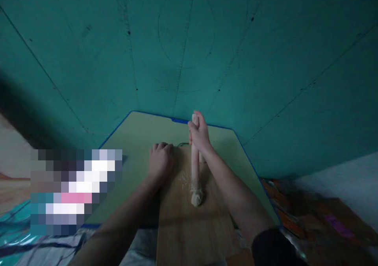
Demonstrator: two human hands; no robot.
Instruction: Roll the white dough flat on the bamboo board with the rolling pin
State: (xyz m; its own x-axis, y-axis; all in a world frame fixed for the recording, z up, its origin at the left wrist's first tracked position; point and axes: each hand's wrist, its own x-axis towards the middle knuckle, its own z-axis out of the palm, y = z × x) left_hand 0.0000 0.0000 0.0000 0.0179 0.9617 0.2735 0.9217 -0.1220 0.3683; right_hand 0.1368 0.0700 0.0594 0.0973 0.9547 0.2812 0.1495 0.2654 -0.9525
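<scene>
My right hand (201,134) is closed around the upper part of a pale, round rod (195,167), like a peeled wooden stick. Its lower end meets a rough, cream-coloured lump (196,197) on the wooden board (189,234); whether lump and rod are one piece I cannot tell. Behind my right wrist, a short pale piece (202,157) shows in part. At the board's far left corner lies my left hand (161,159), its fingers curled over the edge and gripping it. Small light marks or crumbs dot the board left of the rod.
Under the board stands a pale table (124,140) with a blue rim, against a green wall (189,53). A blue piece (179,120) sits at its far edge. Boxes or packages (333,222) lie low at the right. A blurred-out patch covers the left side.
</scene>
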